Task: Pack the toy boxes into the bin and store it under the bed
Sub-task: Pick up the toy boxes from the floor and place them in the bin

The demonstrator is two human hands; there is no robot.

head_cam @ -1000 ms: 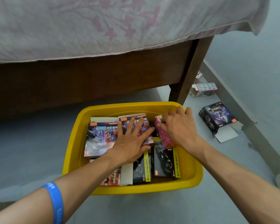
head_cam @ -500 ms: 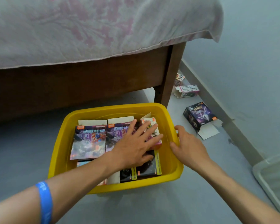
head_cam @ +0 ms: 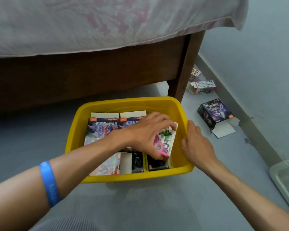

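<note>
Grey floor [head_cam: 157,205] runs under a wooden bed [head_cam: 90,72] draped with a pale, pink-patterned bedspread [head_cam: 107,22], and a yellow bin [head_cam: 133,178] sits on it just in front of the bed leg [head_cam: 185,67]. Over the bin's right half the left hand [head_cam: 147,132] curls its fingers and thumb around a pink and white toy box [head_cam: 165,142], holding it tilted above the boxes already packed. Directly beneath that grip lie two dark boxes with yellow edges [head_cam: 157,163], and beside the wrist, toward the bin's far left, two purple boxes with printed lettering [head_cam: 103,129] lie flat side by side. A blue wristband [head_cam: 49,184] circles the left forearm. Just beside the held box, the right hand [head_cam: 197,144] rests on the bin's right rim with fingers bent over the edge, gripping it. Beyond the right hand, well apart from the bin, a dark purple toy box [head_cam: 215,112] lies on the floor with its flap open, and two smaller white boxes [head_cam: 203,85] lie farther off near the wall [head_cam: 257,55].
</note>
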